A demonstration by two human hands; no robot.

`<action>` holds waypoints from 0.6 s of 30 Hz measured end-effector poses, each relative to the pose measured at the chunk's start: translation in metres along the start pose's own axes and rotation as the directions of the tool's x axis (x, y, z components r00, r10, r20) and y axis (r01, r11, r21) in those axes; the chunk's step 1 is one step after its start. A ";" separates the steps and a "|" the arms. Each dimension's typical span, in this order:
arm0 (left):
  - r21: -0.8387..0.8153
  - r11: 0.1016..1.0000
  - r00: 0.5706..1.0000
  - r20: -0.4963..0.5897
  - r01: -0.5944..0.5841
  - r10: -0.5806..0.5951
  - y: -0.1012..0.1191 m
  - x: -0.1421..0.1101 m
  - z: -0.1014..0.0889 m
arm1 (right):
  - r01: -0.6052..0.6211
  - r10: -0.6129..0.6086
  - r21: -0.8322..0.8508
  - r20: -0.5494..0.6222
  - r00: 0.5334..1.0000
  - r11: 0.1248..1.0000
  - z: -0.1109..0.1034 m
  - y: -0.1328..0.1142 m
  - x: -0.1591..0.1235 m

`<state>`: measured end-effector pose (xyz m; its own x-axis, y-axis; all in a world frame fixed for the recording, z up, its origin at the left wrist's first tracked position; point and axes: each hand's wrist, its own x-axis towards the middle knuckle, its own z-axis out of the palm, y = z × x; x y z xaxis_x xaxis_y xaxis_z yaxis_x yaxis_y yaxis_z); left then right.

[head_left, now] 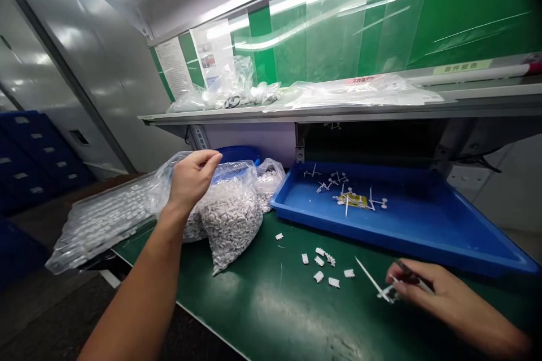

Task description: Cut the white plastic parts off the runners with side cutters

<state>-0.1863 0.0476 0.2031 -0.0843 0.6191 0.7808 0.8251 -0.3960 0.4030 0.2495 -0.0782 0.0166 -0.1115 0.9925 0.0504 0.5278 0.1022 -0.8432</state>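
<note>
My left hand (195, 177) is raised over a clear bag full of small white plastic parts (231, 215). Its fingers are pinched together, and whatever they may hold is hidden. Low on the right, my right hand (417, 287) is closed around a white plastic sprue (383, 292) with a long thin spike. A slim dark tool (412, 275), its kind unclear, lies in the same grip. Several small white plastic pieces (333, 282) are scattered on the green tabletop (271, 304) between the hands.
Behind the right hand, a blue tray (423, 220) holds several white sprues (347, 194) and a yellow label. Stacked clear plastic trays (105, 217) stand at the left. A smaller bag of parts (270, 180) sits behind the big one. Overhead, a shelf (254, 114) carries plastic bags.
</note>
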 end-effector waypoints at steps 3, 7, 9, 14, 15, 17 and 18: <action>-0.373 0.927 0.995 -0.084 0.024 -0.060 0.030 -0.038 0.026 | -0.001 -0.007 0.364 0.019 1.000 0.932 0.006 -0.011 0.003; -0.499 0.765 0.709 0.701 0.407 0.080 0.088 -0.103 0.079 | 0.043 0.063 0.771 -0.108 0.992 0.635 0.026 -0.011 0.014; -0.424 0.704 0.418 0.887 0.569 0.196 0.113 -0.132 0.107 | 0.013 0.101 0.830 -0.083 0.991 0.558 0.035 -0.007 0.019; -0.336 0.503 0.186 0.927 0.796 0.326 0.137 -0.176 0.157 | 0.009 0.151 0.830 -0.112 0.982 0.557 0.040 -0.004 0.023; -0.332 0.462 0.187 0.925 0.822 0.332 0.137 -0.180 0.163 | 0.015 0.166 0.829 -0.129 0.978 0.559 0.038 -0.004 0.023; -0.338 0.382 0.214 0.919 0.860 0.331 0.136 -0.187 0.172 | 0.024 0.186 0.834 -0.151 0.971 0.552 0.036 -0.005 0.023; -0.346 0.349 0.234 0.916 0.871 0.325 0.135 -0.191 0.176 | 0.026 0.189 0.839 -0.153 0.970 0.544 0.036 -0.005 0.023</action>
<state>0.0396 -0.0048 0.0245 0.7607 0.6372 -0.1240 0.0209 0.1668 0.9858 0.2141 -0.0582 0.0032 0.1209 0.9922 -0.0287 -0.4223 0.0253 -0.9061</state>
